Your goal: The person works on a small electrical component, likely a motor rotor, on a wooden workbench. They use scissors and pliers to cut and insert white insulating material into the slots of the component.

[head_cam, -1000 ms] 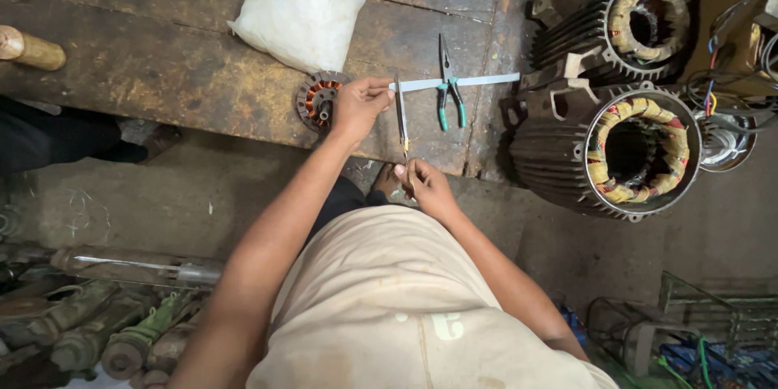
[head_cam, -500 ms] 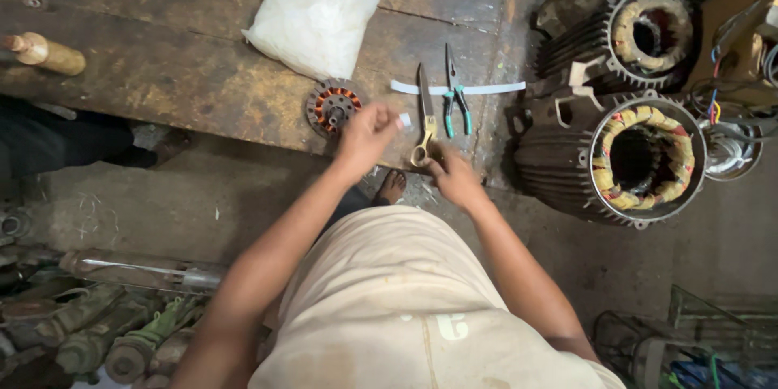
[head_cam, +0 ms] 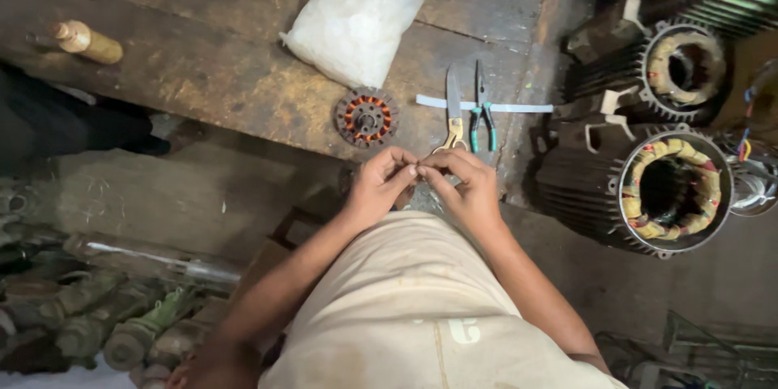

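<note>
My left hand [head_cam: 377,188] and my right hand [head_cam: 468,193] meet fingertip to fingertip just below the front edge of the wooden bench [head_cam: 203,73]. Both pinch one small piece between them, and it is too small to make out. Just beyond my fingers, yellow-handled scissors [head_cam: 453,113] lie on the bench, with teal-handled pliers [head_cam: 484,117] beside them. Both tools rest across a thin white strip [head_cam: 519,107]. A small round stator with copper windings [head_cam: 366,117] lies to the left of the scissors.
A white plastic bag [head_cam: 361,12] sits at the back of the bench and a wooden handle [head_cam: 87,42] at its left end. Two large finned motor stators [head_cam: 656,190] [head_cam: 681,65] stand to the right. Dusty metal parts [head_cam: 97,316] lie at lower left.
My left hand has set the scissors down on the bench and drawn back. Both hands have come together, pinching at the fingertips. The view has shifted slightly.
</note>
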